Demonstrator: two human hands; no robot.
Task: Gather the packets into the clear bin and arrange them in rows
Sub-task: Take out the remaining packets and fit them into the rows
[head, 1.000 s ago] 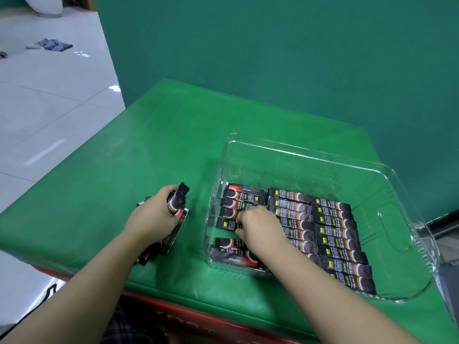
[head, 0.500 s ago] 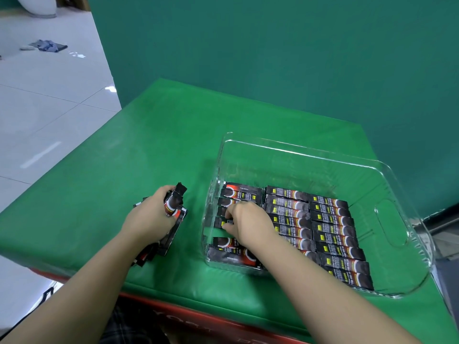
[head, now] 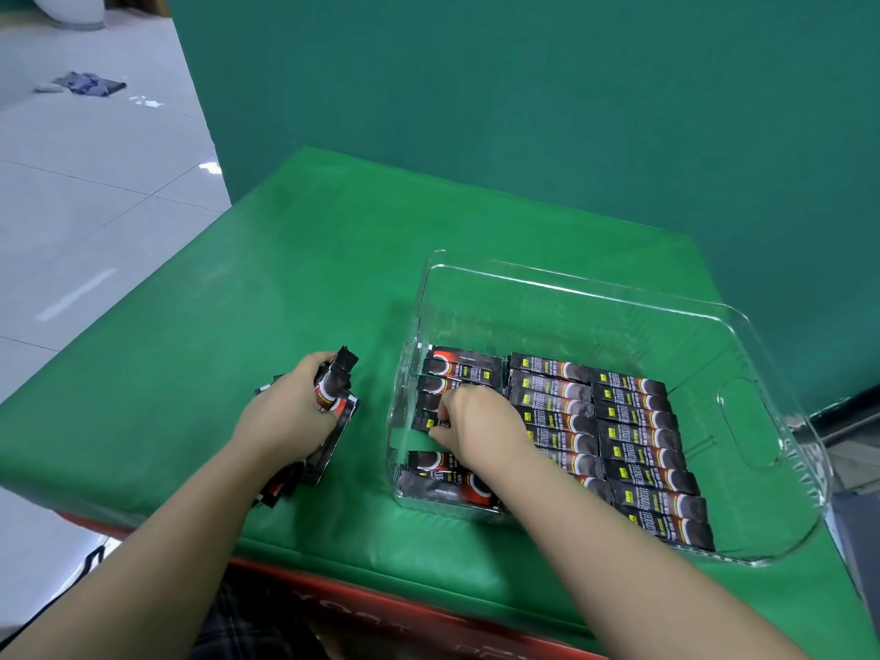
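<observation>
My right hand (head: pixel 481 421) pinching packet (head: pixel 431 421) into left row of clear bin (head: pixel 571 278); my left hand (head: pixel 290 412) gripping spare bundle (head: pixel 333 388) near table's front-left edge; next, likely fill gap beneath.

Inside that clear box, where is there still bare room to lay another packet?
The clear bin has a bare strip along its far wall, beyond the packet rows, and a small gap in the left column just nearer than the right hand. The middle and right columns are packed tight. The left hand grips spare packets outside.
</observation>
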